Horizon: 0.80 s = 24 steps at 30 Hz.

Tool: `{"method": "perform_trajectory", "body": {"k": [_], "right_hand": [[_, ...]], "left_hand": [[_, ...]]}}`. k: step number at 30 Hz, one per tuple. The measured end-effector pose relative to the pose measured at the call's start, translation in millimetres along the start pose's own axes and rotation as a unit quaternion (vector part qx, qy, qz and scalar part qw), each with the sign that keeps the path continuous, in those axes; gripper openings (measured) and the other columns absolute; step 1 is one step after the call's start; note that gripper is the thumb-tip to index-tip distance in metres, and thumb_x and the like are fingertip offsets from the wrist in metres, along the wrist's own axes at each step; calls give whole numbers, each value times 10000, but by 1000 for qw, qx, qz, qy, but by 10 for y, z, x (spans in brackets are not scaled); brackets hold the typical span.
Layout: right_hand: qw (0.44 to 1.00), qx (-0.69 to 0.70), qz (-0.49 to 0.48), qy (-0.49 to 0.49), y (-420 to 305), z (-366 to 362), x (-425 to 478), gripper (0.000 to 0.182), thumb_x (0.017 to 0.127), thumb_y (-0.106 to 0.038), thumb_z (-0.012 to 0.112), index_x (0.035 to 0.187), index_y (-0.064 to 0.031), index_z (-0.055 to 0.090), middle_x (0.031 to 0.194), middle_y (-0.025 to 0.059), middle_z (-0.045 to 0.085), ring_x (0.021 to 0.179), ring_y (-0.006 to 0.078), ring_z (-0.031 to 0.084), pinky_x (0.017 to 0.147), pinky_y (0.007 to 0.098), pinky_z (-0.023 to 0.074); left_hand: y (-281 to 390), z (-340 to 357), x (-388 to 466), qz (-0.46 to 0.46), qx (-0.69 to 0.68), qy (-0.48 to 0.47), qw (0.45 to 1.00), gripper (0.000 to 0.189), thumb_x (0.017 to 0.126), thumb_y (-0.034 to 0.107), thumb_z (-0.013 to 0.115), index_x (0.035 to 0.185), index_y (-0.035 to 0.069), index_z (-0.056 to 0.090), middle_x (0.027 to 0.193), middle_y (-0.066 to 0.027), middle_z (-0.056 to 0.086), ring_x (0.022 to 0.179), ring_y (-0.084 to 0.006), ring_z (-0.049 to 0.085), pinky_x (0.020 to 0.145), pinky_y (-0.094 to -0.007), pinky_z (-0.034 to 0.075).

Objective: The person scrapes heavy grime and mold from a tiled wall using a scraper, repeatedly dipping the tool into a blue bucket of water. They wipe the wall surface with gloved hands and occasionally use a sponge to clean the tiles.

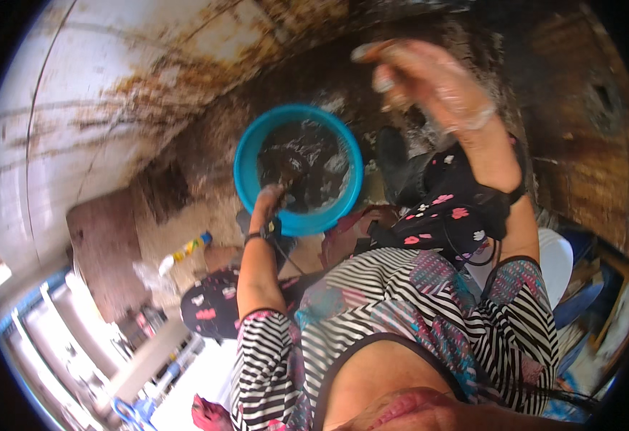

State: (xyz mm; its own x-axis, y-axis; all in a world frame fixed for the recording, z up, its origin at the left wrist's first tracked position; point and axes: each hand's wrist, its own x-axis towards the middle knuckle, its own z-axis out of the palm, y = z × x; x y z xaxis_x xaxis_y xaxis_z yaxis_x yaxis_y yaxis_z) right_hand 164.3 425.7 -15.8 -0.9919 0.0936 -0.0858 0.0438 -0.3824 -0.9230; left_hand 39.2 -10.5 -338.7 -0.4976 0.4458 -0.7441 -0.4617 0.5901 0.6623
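Note:
A round turquoise plastic basin (pixel 243 188) stands on the floor before me, holding dark, foamy water with something dark in it. My left hand (pixel 272 198) is over the near left part of its rim, its fingers pointing down toward the water; whether they grip anything cannot be made out. A dark band is on that wrist. Raised to the right of the basin, my right hand (pixel 427 81) looks wet and blurred, with its fingers bent and apart and no object visible in them.
A yellow bottle (pixel 188 249) lies on the left beside a clear plastic bag (pixel 155 277). A brown board (pixel 107 253) is farther left. A stained wall (pixel 131 81) rises behind, a wooden panel (pixel 578 183) on the right. A dark boot (pixel 401 167) is near the basin.

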Motion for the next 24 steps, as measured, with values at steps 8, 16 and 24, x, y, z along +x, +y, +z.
{"method": "perform_trajectory", "body": {"k": [8,16,24], "right_hand": [[995,54,6,-78,-157,200,-106,278,924,-247,565,1082,-26,621,801,30,628,693,106,598,616,254,515],[993,78,-25,-84,-244,98,3,328,919,-292,576,1104,-25,619,789,3,622,653,78,594,613,221,499],[991,103,-45,-77,-274,-107,79,351,902,-314,594,1085,-14,619,791,26,628,656,94,602,615,231,509]], "left_hand": [[3515,511,-539,141,162,-41,976,267,886,316,595,936,63,662,677,-29,597,534,-96,485,438,-249,343],[7988,2195,-1437,577,726,252,276,270,901,282,530,1103,137,635,1106,-171,613,970,-278,610,811,-373,502],[8471,2172,-1202,555,623,287,472,357,864,365,533,1030,70,646,1065,-149,624,1000,-304,583,846,-406,453]]}}
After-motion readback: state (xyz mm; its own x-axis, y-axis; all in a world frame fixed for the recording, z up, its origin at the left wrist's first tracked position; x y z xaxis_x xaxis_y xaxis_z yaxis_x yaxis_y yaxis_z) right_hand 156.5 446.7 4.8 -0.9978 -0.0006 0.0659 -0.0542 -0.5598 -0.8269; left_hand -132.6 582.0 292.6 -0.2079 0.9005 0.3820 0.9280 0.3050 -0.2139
